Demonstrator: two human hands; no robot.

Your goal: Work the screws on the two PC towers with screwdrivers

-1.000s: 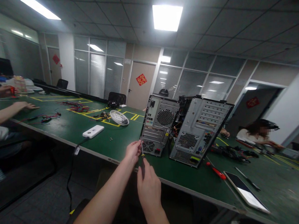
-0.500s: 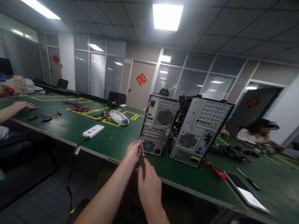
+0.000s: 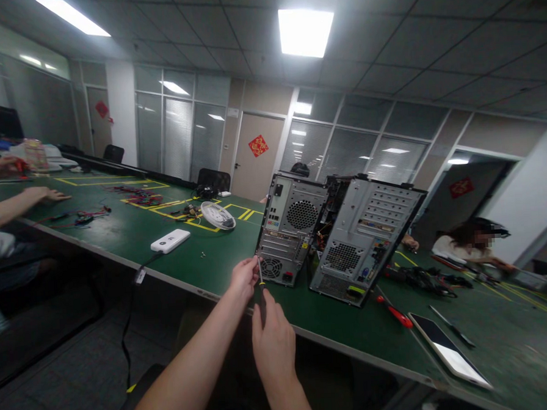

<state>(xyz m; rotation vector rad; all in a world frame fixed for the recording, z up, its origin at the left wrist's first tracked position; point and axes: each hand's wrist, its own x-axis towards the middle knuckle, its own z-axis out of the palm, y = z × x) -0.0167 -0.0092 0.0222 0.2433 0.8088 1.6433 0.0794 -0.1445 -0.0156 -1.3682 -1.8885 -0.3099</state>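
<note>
My right hand (image 3: pixel 277 336) is wrapped round the dark handle of a screwdriver (image 3: pixel 262 286), which has a yellow band below its metal shaft. The shaft points up at the lower left corner of the left computer case (image 3: pixel 281 229). My left hand (image 3: pixel 244 280) is closed, its thumb and fingers pinched beside the screwdriver's tip at the case edge; what lies between them is too small to make out. This case stands with its back panel of ports, vents and a fan grille towards me. A second computer case (image 3: pixel 354 225) leans close on its right.
On the green table (image 3: pixel 221 266) lie a white power bank (image 3: pixel 170 240), small screws (image 3: pixel 203 254), a white oval basket (image 3: pixel 218 216), a red-handled tool (image 3: pixel 401 316), a phone (image 3: pixel 448 349) and a thin dark tool (image 3: pixel 451 326). Black cables (image 3: pixel 424 279) lie right. Other people sit at both sides.
Both my hands and the screwdriver keep nearly the same place at the left case. At the far left, another person's hand with a red object has shifted slightly.
</note>
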